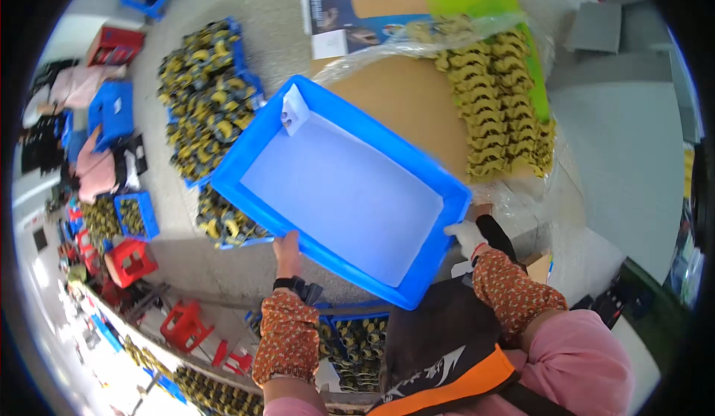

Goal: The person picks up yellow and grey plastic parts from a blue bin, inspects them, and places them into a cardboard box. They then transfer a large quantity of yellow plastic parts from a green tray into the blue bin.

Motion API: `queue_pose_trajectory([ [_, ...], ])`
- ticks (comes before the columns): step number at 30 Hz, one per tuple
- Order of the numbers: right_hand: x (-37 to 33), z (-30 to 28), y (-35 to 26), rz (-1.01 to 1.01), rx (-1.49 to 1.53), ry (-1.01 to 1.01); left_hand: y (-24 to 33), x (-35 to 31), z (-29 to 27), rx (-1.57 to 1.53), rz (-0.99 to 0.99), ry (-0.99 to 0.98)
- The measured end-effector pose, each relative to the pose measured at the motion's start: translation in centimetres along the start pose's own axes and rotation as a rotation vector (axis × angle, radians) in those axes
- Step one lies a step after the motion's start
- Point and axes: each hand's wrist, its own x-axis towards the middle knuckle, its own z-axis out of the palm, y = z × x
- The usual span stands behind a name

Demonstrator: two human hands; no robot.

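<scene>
A large blue plastic bin [350, 110] is held tilted in front of me, with a pale sheet [342, 192] lining its bottom. A small white folded paper [296, 110] with dark marks sits in its far left corner. My left hand [287, 252], bare with a black watch at the wrist, is closed on the bin's near left edge. At the right end, my right hand [466, 239] in a white glove is closed over the rim. Flowered sleeve covers reach up both my forearms.
Blue crates heaped with yellow-and-black parts [208, 81] stand on the floor at left. Rows of curved yellow parts [495, 103] lie on cardboard with clear plastic wrap at right. A grey panel [618, 155] lies beyond. Red stools [186, 326] and other people [97, 166] are at far left.
</scene>
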Motion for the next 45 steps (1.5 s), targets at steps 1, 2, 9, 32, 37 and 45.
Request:
queue_pose_trajectory([
  [1, 0.8, -0.5, 1.6, -0.015, -0.032, -0.009, -1.6, 2.2, 1.4, -0.017, 0.058, -0.024],
  [2, 1.1, 0.6, 1.7, 0.189, 0.278, -0.014, -3.0, 4.6, 2.6, 0.039, 0.051, -0.048],
  [9, 7.9, 1.1, 8.4, 0.529, 0.444, -0.072, -4.7, 14.3, 11.3, 0.287, -0.01, -0.221],
  [32, 19.9, -15.9, 6.6, -0.029, 0.888, 0.247, -1.6, 12.0, 49.8, 0.444, 0.861, -0.387],
  [37, 24.1, -17.8, 3.6, 0.075, 1.171, 0.116, -2.9, 8.8, 65.6, 0.44, 0.587, -0.747],
  [45, 25.2, -18.8, -0.3, 0.166, 1.372, 0.11, -6.6, 10.9, 73.2, 0.508, 0.596, -0.594],
])
